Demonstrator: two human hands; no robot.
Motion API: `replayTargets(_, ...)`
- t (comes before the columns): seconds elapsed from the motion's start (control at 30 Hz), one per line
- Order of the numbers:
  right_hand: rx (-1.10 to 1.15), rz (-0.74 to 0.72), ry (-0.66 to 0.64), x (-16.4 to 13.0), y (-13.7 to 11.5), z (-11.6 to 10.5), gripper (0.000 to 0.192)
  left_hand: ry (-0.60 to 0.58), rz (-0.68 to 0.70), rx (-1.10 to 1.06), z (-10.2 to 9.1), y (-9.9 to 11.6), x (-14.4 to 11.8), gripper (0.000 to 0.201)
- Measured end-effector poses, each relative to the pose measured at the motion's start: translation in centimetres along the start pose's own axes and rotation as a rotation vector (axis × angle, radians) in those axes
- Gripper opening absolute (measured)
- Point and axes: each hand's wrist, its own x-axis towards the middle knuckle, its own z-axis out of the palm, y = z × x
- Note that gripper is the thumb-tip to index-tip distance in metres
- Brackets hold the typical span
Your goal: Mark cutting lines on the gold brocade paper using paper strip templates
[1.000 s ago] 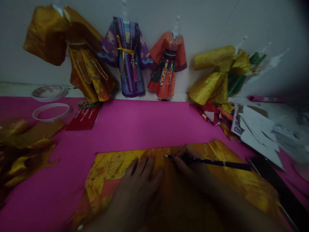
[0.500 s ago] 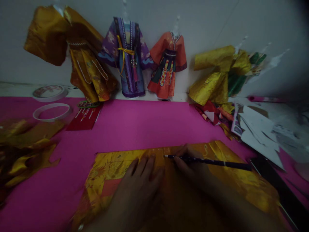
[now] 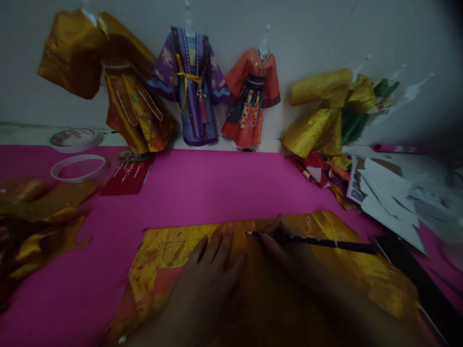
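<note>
Pink mat (image 3: 202, 188) is bearing yellow cloth (image 3: 159, 251); left hand (image 3: 206, 274) is pressing it, fingers (image 3: 217, 246) slightly spread; right hand (image 3: 289, 255) is pinching a dark pencil (image 3: 350, 246); thin lines (image 3: 186, 240) are already showing leftward, marking apparently being partial, none discernible farther right

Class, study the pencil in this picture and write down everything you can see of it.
The pencil is long, slim and dark, with pale specks along its shaft, a thin light band towards its blunt end, and a pale sharpened tip. It slants low above the yellow cloth, tip pointing left. The fingers of the right hand grip it near the tip. Whether the tip touches the cloth is hard to tell.
</note>
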Motion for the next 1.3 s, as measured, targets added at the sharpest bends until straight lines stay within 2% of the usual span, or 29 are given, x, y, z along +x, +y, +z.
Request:
replayTargets(0.23, 0.058, 0.019, -0.011, -0.1, 0.3, 0.1, 0.013, -0.006, 0.017, -0.002, 0.3, -0.1, 0.2, 0.043)
replayTargets(0.53, 0.050, -0.008, 0.001, 0.1, 0.1, 0.1, 0.013, -0.004, 0.021, 0.000, 0.4, -0.1, 0.1, 0.044)
replayTargets(0.8, 0.038, 0.025, 0.012, -0.1, 0.4, -0.1, 0.013, 0.006, 0.023, 0.021, 0.5, 0.1, 0.1, 0.046)
replayTargets(0.97, 0.156, 0.142, 0.110, 0.1, 0.6, -0.4, 0.019, -0.004, 0.030, 0.027, 0.4, 0.3, 0.0, 0.046)
replayTargets(1.03, 0.190, 0.204, 0.171, 0.3, 0.9, -0.4, 0.023, 0.025, 0.045, 0.043, 0.5, 0.3, 0.0, 0.046)
replayTargets(1.17, 0.234, 0.280, 0.253, 0.4, 1.3, -0.5, 0.025, 0.142, 0.096, 0.038, 0.5, 0.5, -0.1, 0.039)
replayTargets(1.3, 0.283, 0.351, 0.255, 0.3, 1.2, -0.4, 0.024, 0.187, 0.287, -0.077, -0.3, 0.5, -0.5, 0.022)
